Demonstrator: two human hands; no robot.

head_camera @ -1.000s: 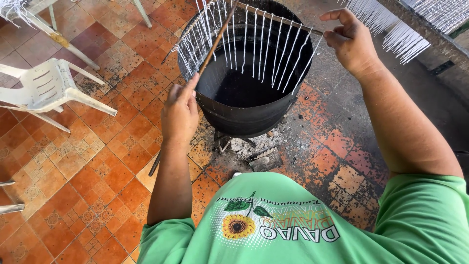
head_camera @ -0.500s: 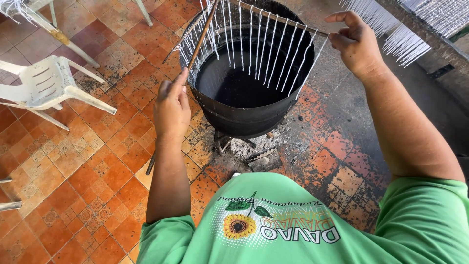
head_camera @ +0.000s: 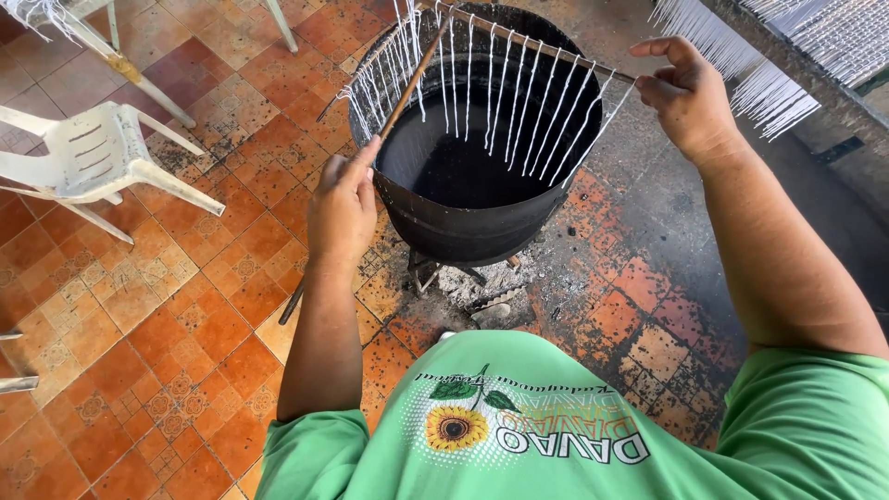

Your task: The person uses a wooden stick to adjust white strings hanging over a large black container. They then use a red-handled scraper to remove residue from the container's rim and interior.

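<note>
Two thin sticks, each strung with a row of white wicks (head_camera: pixel 519 102), hang over a black drum (head_camera: pixel 472 199) of dark liquid. The left hand (head_camera: pixel 341 208) pinches the end of one stick (head_camera: pixel 407 79); the right hand (head_camera: pixel 685 97) pinches the other stick (head_camera: pixel 546 48). Held level, apparently so the wicks dangle straight into the drum. Ash (head_camera: pixel 486 292) lies beneath it on orange tiles (head_camera: pixel 185 333). A white plastic chair (head_camera: pixel 93 157) stands left; more wicks hang on a rack (head_camera: pixel 769 74) right.

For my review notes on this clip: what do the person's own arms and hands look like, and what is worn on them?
Both arms are bare from the short sleeves down. The left hand and right hand wear no gloves, and no rings, watch or bracelets show. The sleeves belong to a bright green T-shirt with a sunflower picture and lettering on the chest.
</note>
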